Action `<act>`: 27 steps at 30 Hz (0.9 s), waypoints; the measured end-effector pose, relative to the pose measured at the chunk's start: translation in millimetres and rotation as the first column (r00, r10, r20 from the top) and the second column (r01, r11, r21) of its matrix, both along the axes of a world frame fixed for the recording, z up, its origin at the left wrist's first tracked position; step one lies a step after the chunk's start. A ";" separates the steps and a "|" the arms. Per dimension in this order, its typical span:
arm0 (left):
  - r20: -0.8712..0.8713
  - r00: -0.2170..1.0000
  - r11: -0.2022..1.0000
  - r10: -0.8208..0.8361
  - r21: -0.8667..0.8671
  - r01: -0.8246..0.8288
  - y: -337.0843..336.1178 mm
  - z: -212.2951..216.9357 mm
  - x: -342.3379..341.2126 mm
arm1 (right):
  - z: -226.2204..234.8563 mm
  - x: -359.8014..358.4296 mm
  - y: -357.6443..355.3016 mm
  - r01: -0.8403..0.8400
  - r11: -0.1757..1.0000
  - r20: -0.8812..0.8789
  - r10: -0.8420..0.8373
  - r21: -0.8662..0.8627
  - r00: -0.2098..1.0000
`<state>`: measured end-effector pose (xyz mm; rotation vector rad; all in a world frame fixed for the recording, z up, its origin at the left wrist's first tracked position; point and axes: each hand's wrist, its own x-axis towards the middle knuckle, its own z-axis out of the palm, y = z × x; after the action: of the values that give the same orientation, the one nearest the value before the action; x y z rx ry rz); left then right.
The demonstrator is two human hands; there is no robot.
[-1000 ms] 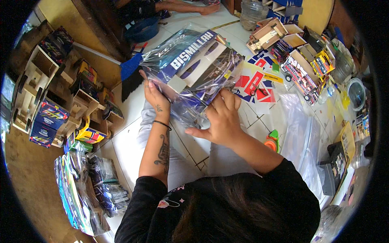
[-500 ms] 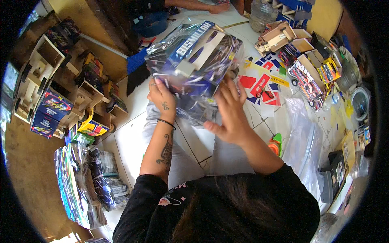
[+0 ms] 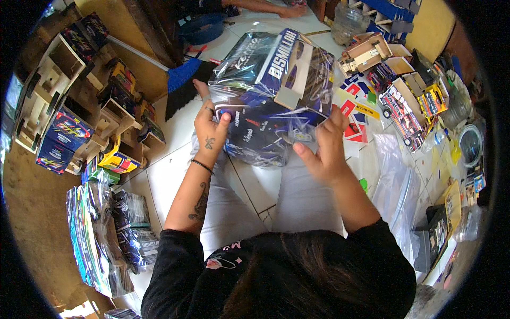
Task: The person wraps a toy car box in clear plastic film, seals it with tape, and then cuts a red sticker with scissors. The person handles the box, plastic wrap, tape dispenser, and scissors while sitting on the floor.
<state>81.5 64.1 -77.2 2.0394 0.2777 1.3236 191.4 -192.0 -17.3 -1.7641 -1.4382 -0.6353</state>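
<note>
So on the far left there's a pile of boxy wooden toy trucks (image 3: 50, 87) with colourful printed sides, and below them a shiny wrapped bundle (image 3: 95, 239) on the floor. A blue and black broom (image 3: 183, 80) leans in next, and just right of it is the left hand (image 3: 209, 127), partly open, with its thumb on the near face of a clear-wrapped package (image 3: 249, 109) and the other fingers along its left side, so it's got hold of that edge. The package is mostly dark blue, tilted, right between the two hands and in front of the lap. The right hand (image 3: 329, 151) is half curled at the package's right edge, thumb out toward the wrap; it's kinda blurry, so I can't tell if it's actually gripping. Past that are red, yellow and blue stickers (image 3: 356, 111), clear plastic sheets (image 3: 396, 191) lower down, then a toy truck with black wheels (image 3: 398, 111).
</note>
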 end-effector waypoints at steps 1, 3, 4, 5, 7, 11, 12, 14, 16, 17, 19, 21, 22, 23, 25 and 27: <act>0.014 1.000 1.000 0.000 0.005 0.000 -2.5 1.3 -1.0 | 4.9 3.1 -1.0 0.030 0.997 0.038 -0.028 -0.070 0.999; -0.028 0.999 0.999 0.027 -0.024 -0.028 -4.6 4.4 -3.8 | 10.4 7.8 -1.8 0.042 0.990 0.061 -0.034 -0.135 0.998; -0.025 0.999 0.997 0.041 -0.058 -0.042 -4.3 5.7 -5.4 | 11.4 11.0 -2.2 0.019 0.991 0.050 -0.013 -0.129 0.999; -0.029 0.998 0.994 0.047 -0.095 -0.049 -4.2 6.5 -5.7 | 10.4 12.8 -2.3 0.018 0.983 0.078 -0.003 -0.185 0.997; -0.094 0.992 0.993 0.080 -0.074 -0.087 -2.5 7.2 -8.2 | 6.5 17.6 -2.4 -0.113 0.993 -0.113 0.117 0.043 0.987; -0.130 0.987 0.993 0.097 -0.053 -0.105 -2.3 7.0 -10.5 | -4.2 18.8 2.5 -0.069 0.979 -0.234 0.114 0.192 0.966; -0.125 0.988 0.995 0.088 -0.042 -0.094 -3.3 7.2 -10.2 | -5.9 16.5 4.3 -0.037 0.987 -0.175 0.065 0.157 0.982; -0.144 0.983 0.993 0.116 -0.005 -0.118 -7.2 7.0 -10.2 | -6.2 14.8 9.7 0.052 0.999 -0.055 -0.052 0.004 0.997; -0.205 0.959 0.980 0.198 0.041 -0.194 -11.7 5.3 -11.3 | -5.4 17.1 14.5 0.041 0.998 -0.076 -0.038 0.044 0.996; -0.196 0.964 0.984 0.177 0.047 -0.171 -13.6 3.9 -12.2 | -6.3 20.0 15.9 0.061 0.998 -0.062 -0.060 0.027 0.996; -0.165 0.977 0.989 0.133 0.083 -0.120 -14.3 0.2 -14.6 | -13.6 30.9 15.6 -0.082 0.972 -0.441 0.175 0.222 0.880; -0.227 0.971 0.997 -0.077 0.008 0.080 -7.1 -2.2 -17.6 | -34.0 42.9 11.4 -0.123 0.849 -0.721 0.505 0.514 0.475; -0.224 0.961 0.983 -0.163 0.048 0.178 -1.4 -3.3 -18.6 | -48.6 50.2 8.7 -0.087 0.784 -0.688 0.587 0.614 0.427; -0.266 0.922 0.953 -0.281 0.032 0.300 4.9 -4.3 -19.4 | -67.7 54.2 4.9 -0.074 0.714 -0.606 0.639 0.696 0.473; -0.369 0.778 0.859 -0.509 -0.269 0.435 18.4 -6.6 -20.5 | -112.7 58.2 -3.3 -0.173 0.757 -0.559 0.597 0.631 0.575; -0.435 0.614 0.701 -0.658 -0.652 0.289 29.7 -11.0 -20.3 | -158.8 57.4 -5.0 -0.297 0.908 -0.638 0.418 0.294 0.646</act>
<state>61.2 93.8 -88.2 1.8082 0.2972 0.1048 248.9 -197.0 -176.0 -1.3003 -1.0971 0.1375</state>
